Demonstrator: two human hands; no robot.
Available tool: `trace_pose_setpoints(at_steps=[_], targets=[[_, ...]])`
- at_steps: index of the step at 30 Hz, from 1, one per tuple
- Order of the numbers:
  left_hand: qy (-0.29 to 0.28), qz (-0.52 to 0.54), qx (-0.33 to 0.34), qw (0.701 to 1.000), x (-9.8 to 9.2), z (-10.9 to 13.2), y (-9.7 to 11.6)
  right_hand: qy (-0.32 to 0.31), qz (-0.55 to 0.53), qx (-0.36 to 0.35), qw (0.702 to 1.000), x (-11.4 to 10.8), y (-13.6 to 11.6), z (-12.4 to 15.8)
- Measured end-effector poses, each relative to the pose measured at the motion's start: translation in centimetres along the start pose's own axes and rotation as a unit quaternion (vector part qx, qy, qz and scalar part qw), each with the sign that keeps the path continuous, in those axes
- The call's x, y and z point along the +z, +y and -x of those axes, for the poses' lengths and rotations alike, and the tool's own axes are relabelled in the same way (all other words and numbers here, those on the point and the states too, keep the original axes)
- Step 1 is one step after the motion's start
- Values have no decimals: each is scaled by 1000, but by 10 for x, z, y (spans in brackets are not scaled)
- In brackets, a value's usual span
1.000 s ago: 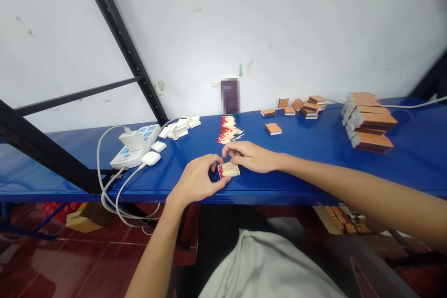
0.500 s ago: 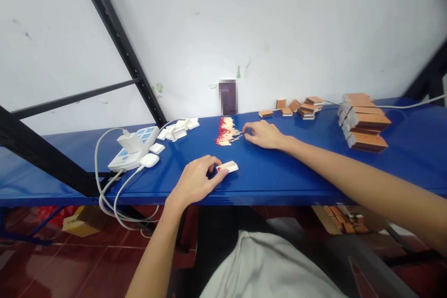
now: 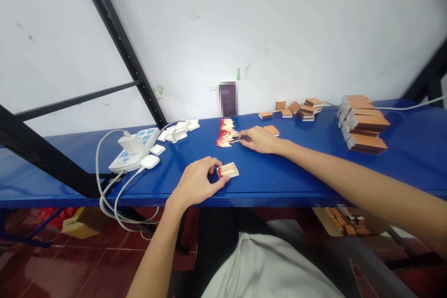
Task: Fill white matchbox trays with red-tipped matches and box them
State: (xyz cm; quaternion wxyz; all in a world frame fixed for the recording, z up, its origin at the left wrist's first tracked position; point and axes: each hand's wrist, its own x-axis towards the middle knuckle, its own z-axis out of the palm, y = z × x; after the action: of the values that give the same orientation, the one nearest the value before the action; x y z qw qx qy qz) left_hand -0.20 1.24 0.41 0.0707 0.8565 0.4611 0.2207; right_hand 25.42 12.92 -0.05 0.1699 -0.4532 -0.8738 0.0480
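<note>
My left hand (image 3: 197, 182) rests on the blue shelf (image 3: 296, 172) near its front edge and pinches the left end of a small white matchbox tray (image 3: 228, 170) filled with red-tipped matches. My right hand (image 3: 259, 139) lies farther back, fingers pinched on matches at the right edge of a loose pile of red-tipped matches (image 3: 226, 132). A single brown matchbox (image 3: 272, 130) lies just behind that hand.
Several empty white trays (image 3: 179, 130) lie left of the match pile, beside a white power strip (image 3: 133, 147) with cables and a white earbud case (image 3: 150, 161). Brown matchboxes (image 3: 304, 108) and taller stacks (image 3: 365, 122) stand at the right. A black diagonal frame bar (image 3: 118, 42) crosses the wall.
My right hand left the tray one second ago and reached back to the match pile, where it now pinches matches. My left hand stayed on the tray, which now lies flatter, showing its matches.
</note>
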Motion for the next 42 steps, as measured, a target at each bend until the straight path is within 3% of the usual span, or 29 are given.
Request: trace_pose_setpoints(at_steps=[8,17,25,33,42], targets=[[-1,-1,5,1000,0,0,-1,-3,-27,18,999,0,-7,0],[0,4,0,1000,-1,0,-1,-54,9,10,998,-8,-8,3],[-1,6,-1,1000,0,0,-1,-68,-59,14,996,-14,3,4],[1,-1,4,1000,0,0,-2,-45,-40,48,997,-7,-1,1],[-1,2,9,1000,-1,0,-2,-95,-84,41,991,-17,6,0]])
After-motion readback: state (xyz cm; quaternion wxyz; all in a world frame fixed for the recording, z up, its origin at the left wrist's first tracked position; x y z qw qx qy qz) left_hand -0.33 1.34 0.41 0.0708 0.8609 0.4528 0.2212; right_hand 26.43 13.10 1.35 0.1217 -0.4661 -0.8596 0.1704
